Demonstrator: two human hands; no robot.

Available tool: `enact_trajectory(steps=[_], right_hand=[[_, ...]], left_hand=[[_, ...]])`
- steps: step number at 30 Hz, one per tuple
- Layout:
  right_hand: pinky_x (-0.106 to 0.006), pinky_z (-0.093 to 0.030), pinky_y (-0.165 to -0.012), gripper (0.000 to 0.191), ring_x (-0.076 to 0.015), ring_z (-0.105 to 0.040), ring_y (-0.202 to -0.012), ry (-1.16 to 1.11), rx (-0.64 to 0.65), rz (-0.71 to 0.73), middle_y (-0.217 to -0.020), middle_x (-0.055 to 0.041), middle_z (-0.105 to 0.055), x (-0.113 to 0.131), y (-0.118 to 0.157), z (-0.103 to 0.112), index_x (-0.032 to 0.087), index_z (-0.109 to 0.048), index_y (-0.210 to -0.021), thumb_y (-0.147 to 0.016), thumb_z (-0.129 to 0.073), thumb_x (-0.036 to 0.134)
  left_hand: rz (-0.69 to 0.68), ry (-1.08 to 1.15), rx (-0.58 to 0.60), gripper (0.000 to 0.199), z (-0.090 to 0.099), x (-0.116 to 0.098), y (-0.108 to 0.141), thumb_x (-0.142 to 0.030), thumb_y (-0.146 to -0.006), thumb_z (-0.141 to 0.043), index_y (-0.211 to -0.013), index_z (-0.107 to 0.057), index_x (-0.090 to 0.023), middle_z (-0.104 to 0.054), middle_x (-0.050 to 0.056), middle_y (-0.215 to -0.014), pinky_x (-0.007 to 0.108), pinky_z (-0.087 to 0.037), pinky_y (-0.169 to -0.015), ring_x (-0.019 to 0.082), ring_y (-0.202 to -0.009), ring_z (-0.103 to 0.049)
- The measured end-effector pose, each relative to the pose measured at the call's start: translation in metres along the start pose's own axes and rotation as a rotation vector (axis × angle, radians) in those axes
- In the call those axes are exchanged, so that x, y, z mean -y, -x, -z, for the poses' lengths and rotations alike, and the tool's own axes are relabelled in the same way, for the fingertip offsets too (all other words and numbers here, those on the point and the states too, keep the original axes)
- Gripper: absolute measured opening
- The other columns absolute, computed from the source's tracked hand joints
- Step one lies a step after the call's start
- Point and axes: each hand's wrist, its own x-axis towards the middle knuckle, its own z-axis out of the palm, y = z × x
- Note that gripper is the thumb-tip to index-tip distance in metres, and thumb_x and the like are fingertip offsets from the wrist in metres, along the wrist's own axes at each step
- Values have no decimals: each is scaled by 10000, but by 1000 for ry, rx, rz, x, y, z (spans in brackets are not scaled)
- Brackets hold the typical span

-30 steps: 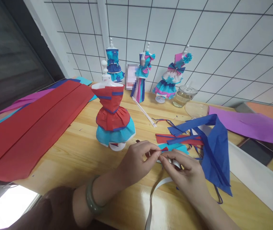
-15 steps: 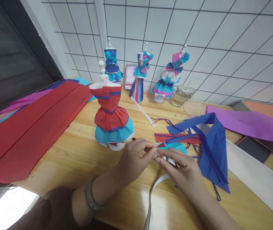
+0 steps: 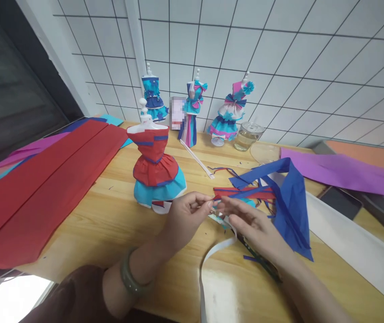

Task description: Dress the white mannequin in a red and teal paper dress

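Note:
Near the middle of the table, my left hand (image 3: 185,219) pinches a small red piece of fabric (image 3: 217,197) with a blue edge, between thumb and fingertips. My right hand (image 3: 257,226) is beside it, fingers and thumb apart, its fingertips close to the piece. Under my right hand a white tape strip (image 3: 208,256) curls down toward the near edge. Part of a dark, thin object (image 3: 264,262) shows beneath that hand. To the left of my hands stands a miniature dress form (image 3: 156,168) in a red and turquoise dress with blue trim.
Red fabric sheets (image 3: 43,193) cover the left side. Blue fabric (image 3: 294,211) and red strips (image 3: 266,193) lie at right, near a purple sheet (image 3: 340,170) and a phone-like dark slab (image 3: 342,202). Behind are three dressed mini forms (image 3: 227,119) and a lidded glass (image 3: 247,136).
My right hand has let go of the white tape and its fingers have spread. My left hand keeps its pinch on the red piece. The view has shifted slightly.

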Motion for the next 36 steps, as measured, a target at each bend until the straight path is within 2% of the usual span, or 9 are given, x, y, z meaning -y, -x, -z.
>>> enact_trajectory(steps=[5,8,13,18,21,26,27,32,36], right_hand=[[-407,-525,-852,418,-277,-633,-1028,230,-172,-108,-1114,-94,-686,21,6,33,214,-643,-1118,-831,-540,499],[-383,-561,-755,375,-266,-677,-903,441,-156,-95,-1003,-87,-722,24,21,46,209,-683,-1012,-826,-533,498],[-350,-569,-643,240,-239,-695,-753,923,-45,55,-870,-88,-734,-4,62,34,206,-693,-892,-868,-502,350],[-439,-562,-627,387,-293,-689,-770,1209,-60,253,-907,-172,-714,-28,90,22,95,-659,-1007,-929,-298,212],[-383,-565,-615,375,-259,-692,-738,1110,-67,159,-878,-147,-717,-24,92,30,123,-646,-1029,-935,-301,234],[-266,-539,-569,339,-182,-652,-635,671,-198,-109,-785,-63,-696,3,84,36,176,-621,-1048,-922,-391,391],[-254,-528,-544,353,-171,-633,-601,582,-183,-159,-751,-47,-686,9,81,33,187,-622,-1057,-919,-395,419],[-290,-525,-729,336,-228,-621,-889,299,60,-247,-902,-53,-686,31,65,22,214,-657,-1000,-865,-494,475],[-304,-521,-724,337,-220,-611,-856,265,138,-284,-945,-53,-677,33,56,24,199,-666,-951,-855,-509,482]], left_hand=[[12,-80,25,115,-2,0,4,-252,-788,-615,-798,-643,-141,-715,45,-752,225,-517,-657,141,-707,-664],[2,-142,33,107,-2,-5,6,-241,-786,-609,-787,-649,-142,-707,35,-731,209,-502,-638,130,-689,-650],[-11,-182,53,108,-3,-9,8,-239,-786,-602,-792,-654,-146,-707,36,-754,210,-501,-635,132,-694,-650],[-27,-174,79,112,-3,-6,10,-240,-800,-590,-809,-647,-144,-711,58,-782,249,-522,-673,163,-736,-672],[-53,-154,109,108,-4,-5,11,-233,-810,-580,-820,-635,-141,-708,81,-828,285,-535,-713,190,-785,-686],[-115,-108,210,70,-5,-7,13,-194,-819,-566,-793,-602,-139,-668,68,-804,264,-542,-684,202,-816,-695],[-128,-97,232,61,-5,-8,13,-187,-819,-567,-793,-597,-140,-657,62,-804,262,-543,-687,201,-824,-694],[-143,-113,292,62,-4,-11,15,-176,-832,-555,-813,-596,-133,-625,47,-779,249,-535,-664,170,-774,-685],[-193,-134,337,76,-3,-14,15,-168,-848,-536,-823,-601,-138,-651,61,-819,244,-524,-695,152,-796,-669]])
